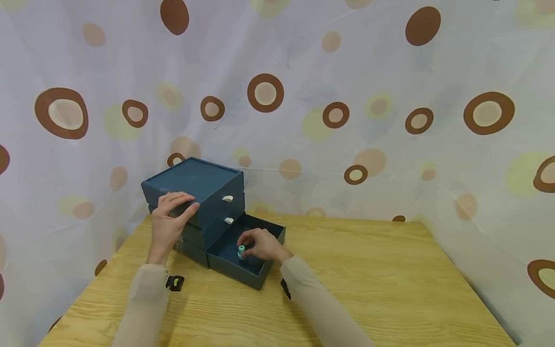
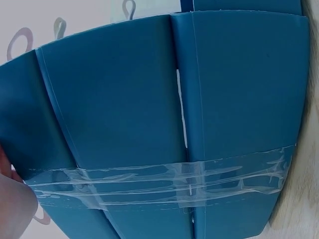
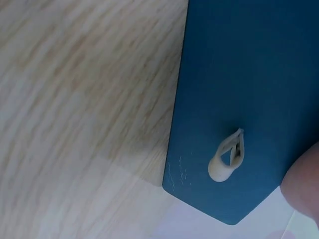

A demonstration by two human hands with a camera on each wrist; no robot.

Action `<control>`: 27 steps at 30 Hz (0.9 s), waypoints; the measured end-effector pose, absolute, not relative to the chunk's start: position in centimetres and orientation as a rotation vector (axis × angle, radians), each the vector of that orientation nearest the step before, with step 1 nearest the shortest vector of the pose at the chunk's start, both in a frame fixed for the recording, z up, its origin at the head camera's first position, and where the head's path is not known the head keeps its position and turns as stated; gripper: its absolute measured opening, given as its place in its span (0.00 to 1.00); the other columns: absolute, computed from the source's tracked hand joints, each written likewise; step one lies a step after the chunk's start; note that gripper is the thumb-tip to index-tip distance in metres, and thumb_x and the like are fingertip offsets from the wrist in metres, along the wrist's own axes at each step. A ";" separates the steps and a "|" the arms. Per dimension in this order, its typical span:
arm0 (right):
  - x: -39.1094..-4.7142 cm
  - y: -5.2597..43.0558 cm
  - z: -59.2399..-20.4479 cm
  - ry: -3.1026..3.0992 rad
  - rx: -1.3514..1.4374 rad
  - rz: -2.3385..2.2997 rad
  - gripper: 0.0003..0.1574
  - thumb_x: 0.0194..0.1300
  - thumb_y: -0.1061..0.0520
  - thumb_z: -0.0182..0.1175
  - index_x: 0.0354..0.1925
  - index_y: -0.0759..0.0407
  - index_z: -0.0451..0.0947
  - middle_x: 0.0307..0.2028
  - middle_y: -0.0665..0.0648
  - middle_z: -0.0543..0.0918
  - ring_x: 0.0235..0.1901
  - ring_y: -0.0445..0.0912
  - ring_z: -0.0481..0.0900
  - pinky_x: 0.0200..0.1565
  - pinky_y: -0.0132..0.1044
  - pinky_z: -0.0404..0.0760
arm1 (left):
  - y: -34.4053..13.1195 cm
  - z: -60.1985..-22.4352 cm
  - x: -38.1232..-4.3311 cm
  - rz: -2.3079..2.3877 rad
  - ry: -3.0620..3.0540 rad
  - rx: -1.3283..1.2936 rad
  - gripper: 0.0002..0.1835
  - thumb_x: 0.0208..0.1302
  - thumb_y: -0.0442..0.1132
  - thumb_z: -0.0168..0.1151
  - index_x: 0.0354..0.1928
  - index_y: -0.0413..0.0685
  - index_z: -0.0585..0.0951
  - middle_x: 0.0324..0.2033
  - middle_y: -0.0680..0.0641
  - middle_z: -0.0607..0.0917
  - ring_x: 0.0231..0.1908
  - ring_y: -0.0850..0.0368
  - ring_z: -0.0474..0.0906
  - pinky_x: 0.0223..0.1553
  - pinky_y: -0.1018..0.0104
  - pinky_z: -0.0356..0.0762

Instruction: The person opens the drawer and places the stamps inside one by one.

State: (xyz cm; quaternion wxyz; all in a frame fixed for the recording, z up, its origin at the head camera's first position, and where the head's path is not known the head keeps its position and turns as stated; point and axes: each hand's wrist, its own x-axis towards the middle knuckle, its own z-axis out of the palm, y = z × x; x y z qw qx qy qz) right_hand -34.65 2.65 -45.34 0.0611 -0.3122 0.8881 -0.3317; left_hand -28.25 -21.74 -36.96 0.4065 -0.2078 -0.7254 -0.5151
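Note:
A dark blue cabinet of stacked drawers [image 1: 195, 180] stands at the left of the table. My left hand [image 1: 169, 221] rests on its near top edge, fingers over the top and thumb along the side. In the left wrist view, part of that hand [image 2: 15, 209] shows beside the taped cabinet wall [image 2: 119, 99]. The bottom drawer [image 1: 236, 275] is pulled out. Inside it, my right hand [image 1: 262, 244] pinches a small teal cylindrical piece [image 1: 241, 250] with a round hollow top. In the right wrist view, the drawer front [image 3: 219, 74] hides the piece.
Two upper drawers are closed, with white loop handles [image 1: 227, 198] facing right. Another loop [image 3: 227, 155] sticks out from the open drawer's front. The wooden table [image 1: 368, 274] extends to the right. A patterned curtain [image 1: 295, 140] hangs behind and along the sides.

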 end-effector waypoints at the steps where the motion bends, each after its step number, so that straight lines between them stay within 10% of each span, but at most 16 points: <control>1: -34.6 2.6 -45.3 2.693 -0.942 -0.989 0.12 0.58 0.57 0.71 0.43 0.50 0.84 0.38 0.44 0.89 0.43 0.38 0.84 0.49 0.35 0.79 | -21.8 -37.0 -28.3 -1.300 -1.829 -0.522 0.12 0.52 0.21 0.68 0.41 0.28 0.85 0.44 0.28 0.82 0.52 0.55 0.69 0.70 0.62 0.54; 14: -34.5 2.3 -45.3 2.732 -0.900 -0.898 0.10 0.56 0.56 0.72 0.37 0.44 0.84 0.37 0.41 0.88 0.41 0.35 0.84 0.51 0.38 0.78 | -21.7 -37.0 -28.2 -1.307 -1.843 -0.510 0.12 0.53 0.21 0.68 0.41 0.28 0.85 0.44 0.28 0.82 0.52 0.56 0.69 0.71 0.59 0.53; 27: -34.7 2.5 -45.1 2.633 -0.932 -0.981 0.22 0.58 0.60 0.70 0.53 0.53 0.83 0.50 0.48 0.86 0.51 0.41 0.83 0.53 0.33 0.80 | -21.8 -37.0 -28.2 -1.300 -1.844 -0.514 0.12 0.53 0.22 0.69 0.42 0.29 0.85 0.45 0.29 0.82 0.52 0.57 0.69 0.72 0.50 0.53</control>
